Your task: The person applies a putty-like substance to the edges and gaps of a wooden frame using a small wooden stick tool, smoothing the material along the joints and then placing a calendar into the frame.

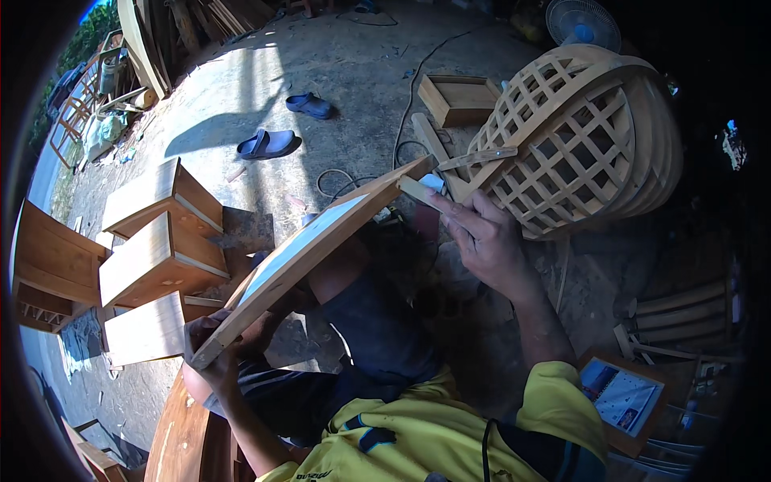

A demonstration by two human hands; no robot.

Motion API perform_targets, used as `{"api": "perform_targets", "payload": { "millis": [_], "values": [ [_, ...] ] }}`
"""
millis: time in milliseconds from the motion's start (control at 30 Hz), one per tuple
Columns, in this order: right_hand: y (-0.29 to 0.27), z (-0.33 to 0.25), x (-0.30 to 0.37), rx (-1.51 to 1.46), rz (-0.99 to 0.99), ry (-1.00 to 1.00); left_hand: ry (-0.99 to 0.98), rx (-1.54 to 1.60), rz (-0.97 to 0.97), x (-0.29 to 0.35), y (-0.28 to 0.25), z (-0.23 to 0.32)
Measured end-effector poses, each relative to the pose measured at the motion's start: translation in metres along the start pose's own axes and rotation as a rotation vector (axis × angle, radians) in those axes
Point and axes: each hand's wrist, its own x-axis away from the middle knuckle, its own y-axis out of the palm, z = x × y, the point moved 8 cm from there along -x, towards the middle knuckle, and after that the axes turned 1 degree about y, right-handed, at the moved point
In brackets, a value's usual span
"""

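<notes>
A wooden frame (309, 269) with a pale blue inner panel (301, 239) slants across my lap, its far end raised to the right. My left hand (215, 345) is closed round its near lower corner. With its fingers closed, my right hand (486, 241) grips a small flat wooden block (418, 192). The block's tip meets the frame's far end; whether it presses there or just touches I cannot tell. A small pale patch shows beside the block, too little of it to name.
Several wooden drawers (165, 261) stand at the left. A rounded wooden lattice piece (562, 149) lies at the right, near a shallow wooden box (458, 99) and a fan (583, 26). Blue clogs (267, 144) and a cable (407, 104) lie on the concrete floor. A framed picture (622, 395) is at lower right.
</notes>
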Motion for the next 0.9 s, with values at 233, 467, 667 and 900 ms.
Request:
{"api": "perform_targets", "payload": {
  "millis": [233,467,667,900],
  "values": [
    [-0.024,0.003,-0.001,0.173,-0.101,0.118,-0.028,0.031,-0.018,-0.002,0.010,0.008],
    [-0.029,0.002,-0.021,0.255,-0.111,-0.018,0.002,-0.116,-0.016,-0.003,0.009,0.014],
    [-0.026,0.009,-0.024,0.161,-0.111,-0.081,-0.035,0.046,-0.015,0.002,-0.001,0.003],
    [-0.021,0.046,-0.008,-0.007,-0.060,-0.045,-0.055,0.032,-0.028,0.001,0.005,0.007]
  ]
}}
